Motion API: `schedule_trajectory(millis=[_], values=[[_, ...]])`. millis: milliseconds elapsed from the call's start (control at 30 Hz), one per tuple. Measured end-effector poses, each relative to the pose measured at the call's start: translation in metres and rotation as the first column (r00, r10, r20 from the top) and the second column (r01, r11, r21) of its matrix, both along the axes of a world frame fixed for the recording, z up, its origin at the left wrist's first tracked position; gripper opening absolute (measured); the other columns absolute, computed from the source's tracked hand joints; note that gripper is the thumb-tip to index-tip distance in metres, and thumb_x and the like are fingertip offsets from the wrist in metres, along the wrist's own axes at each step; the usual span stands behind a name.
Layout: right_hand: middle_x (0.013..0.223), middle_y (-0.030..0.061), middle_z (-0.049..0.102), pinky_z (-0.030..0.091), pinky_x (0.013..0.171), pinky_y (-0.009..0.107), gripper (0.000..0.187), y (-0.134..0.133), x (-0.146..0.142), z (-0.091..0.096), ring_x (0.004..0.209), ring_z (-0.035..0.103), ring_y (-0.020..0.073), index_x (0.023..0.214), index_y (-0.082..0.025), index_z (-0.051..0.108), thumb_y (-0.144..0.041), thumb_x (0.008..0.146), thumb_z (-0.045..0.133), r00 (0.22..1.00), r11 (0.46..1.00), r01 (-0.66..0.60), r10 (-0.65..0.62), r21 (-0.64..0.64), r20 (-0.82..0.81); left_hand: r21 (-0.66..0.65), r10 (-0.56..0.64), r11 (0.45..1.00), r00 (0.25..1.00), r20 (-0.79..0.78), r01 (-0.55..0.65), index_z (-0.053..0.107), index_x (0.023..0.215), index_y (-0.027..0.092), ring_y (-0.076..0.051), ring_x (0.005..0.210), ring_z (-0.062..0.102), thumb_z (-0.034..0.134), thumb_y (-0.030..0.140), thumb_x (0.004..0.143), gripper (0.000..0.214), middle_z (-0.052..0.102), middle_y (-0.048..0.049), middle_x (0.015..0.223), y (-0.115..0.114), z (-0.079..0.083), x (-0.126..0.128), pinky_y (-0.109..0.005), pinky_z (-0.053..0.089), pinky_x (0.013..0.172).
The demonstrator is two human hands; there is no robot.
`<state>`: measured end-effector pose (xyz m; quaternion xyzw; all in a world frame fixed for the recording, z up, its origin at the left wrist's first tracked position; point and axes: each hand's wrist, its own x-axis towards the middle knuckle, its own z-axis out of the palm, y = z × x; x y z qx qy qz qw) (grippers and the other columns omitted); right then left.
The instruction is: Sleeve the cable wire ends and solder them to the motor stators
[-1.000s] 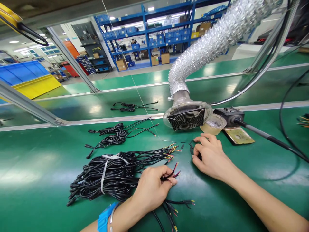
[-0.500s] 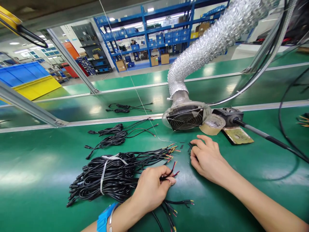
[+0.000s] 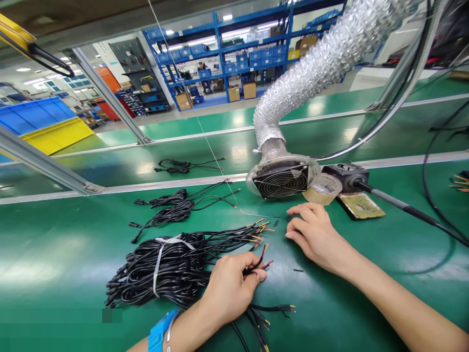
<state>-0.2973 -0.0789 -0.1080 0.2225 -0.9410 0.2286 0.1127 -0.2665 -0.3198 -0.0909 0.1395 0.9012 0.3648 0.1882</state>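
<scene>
My left hand [image 3: 234, 281] is closed around black cable ends, whose stripped wires [image 3: 264, 256] in red, yellow and black stick out past the fingertips. Beside it lies a thick bundle of black cables [image 3: 161, 269], bound by a white tie [image 3: 157, 266]. My right hand [image 3: 313, 234] rests low over the green bench, fingers bent and apart, with nothing visible between them; what lies beneath the palm is hidden. Short thin black pieces [image 3: 276, 223] lie just left of its fingertips, and a single short black piece [image 3: 298, 270] lies below it.
A fan hood [image 3: 282, 181] on a silver duct [image 3: 293, 88] stands behind my hands. Right of it are a roll of tape [image 3: 322, 189], a soldering iron [image 3: 395, 205] in its holder and a sponge [image 3: 361, 205]. Thin solder wire [image 3: 252, 213] hangs down to the bench; coiled cables [image 3: 172, 205] lie behind the bundle.
My right hand has shifted slightly, its fingers spreading a little. A short black piece now lies on the bench below it. My left hand keeps its hold on the cable ends.
</scene>
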Motion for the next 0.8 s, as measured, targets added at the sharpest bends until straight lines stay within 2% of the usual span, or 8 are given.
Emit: schedule_trajectory(millis=[67,133,233,333,533,667,800], values=[[0.094,0.0074,0.062,0.047,0.083,0.037,0.015,-0.005,0.007,0.011,0.092,0.055,0.0222,0.084,-0.019,0.06,-0.021,0.096,0.051,0.993,0.985,-0.08,0.093,-0.152,0.077,-0.001,-0.009,1.0,1.0,-0.004,0.009,0.061,0.074,0.02,-0.012,0.063,0.044,0.057,0.032,0.088,0.019,0.052,0.0051,0.065,0.0,0.0,0.0,-0.023,0.031,0.06],[0.084,0.0032,0.062,0.047,0.072,0.029,0.015,-0.012,0.015,0.02,0.077,0.057,0.0159,0.087,-0.02,0.059,-0.018,0.098,0.048,0.96,0.941,-0.168,0.223,-0.294,0.166,0.0,-0.011,1.0,1.0,-0.008,0.011,0.06,0.073,0.021,-0.012,0.063,0.044,0.057,0.031,0.088,0.019,0.05,0.0055,0.064,-0.001,0.001,0.0,-0.023,0.03,0.06],[0.089,0.0028,0.064,0.047,0.073,0.026,0.016,-0.021,0.023,0.023,0.08,0.059,0.0137,0.094,-0.019,0.06,-0.01,0.095,0.047,0.923,0.885,-0.249,0.34,-0.394,0.18,0.003,-0.011,1.0,1.0,-0.009,0.011,0.058,0.072,0.02,-0.012,0.062,0.043,0.057,0.03,0.088,0.019,0.049,0.0055,0.064,-0.001,0.001,0.0,-0.023,0.029,0.059],[0.094,0.0023,0.065,0.046,0.076,0.025,0.019,-0.023,0.025,0.02,0.084,0.059,0.0132,0.1,-0.02,0.061,-0.007,0.092,0.049,0.927,0.871,-0.254,0.344,-0.421,0.151,0.014,-0.013,1.0,1.0,-0.008,0.013,0.057,0.071,0.02,-0.012,0.061,0.042,0.056,0.029,0.088,0.019,0.049,0.0056,0.063,0.0,0.002,0.0,-0.023,0.028,0.059],[0.087,-0.0004,0.061,0.046,0.072,0.024,0.026,-0.02,0.026,0.014,0.078,0.057,0.0121,0.107,-0.021,0.058,-0.006,0.086,0.054,0.933,0.871,-0.226,0.323,-0.436,0.161,0.001,-0.018,1.0,1.0,-0.01,0.018,0.054,0.069,0.02,-0.011,0.06,0.04,0.057,0.029,0.088,0.021,0.046,0.0062,0.062,-0.001,0.003,0.001,-0.023,0.027,0.058],[0.089,0.0004,0.062,0.045,0.073,0.025,0.03,-0.021,0.026,0.012,0.08,0.055,0.0132,0.109,-0.02,0.058,-0.003,0.085,0.053,0.933,0.867,-0.267,0.343,-0.421,0.113,-0.009,-0.03,1.0,0.999,-0.024,0.03,0.054,0.069,0.02,-0.011,0.061,0.04,0.057,0.029,0.088,0.021,0.046,0.0059,0.062,-0.001,0.002,0.0,-0.023,0.027,0.058],[0.091,0.0024,0.064,0.045,0.076,0.026,0.031,-0.024,0.024,0.008,0.085,0.056,0.0146,0.112,-0.019,0.059,-0.002,0.087,0.053,0.91,0.833,-0.337,0.407,-0.438,0.074,-0.001,-0.047,0.999,0.999,-0.014,0.047,0.058,0.071,0.02,-0.012,0.062,0.043,0.057,0.028,0.088,0.019,0.049,0.0054,0.063,-0.002,0.001,0.0,-0.023,0.029,0.059]])
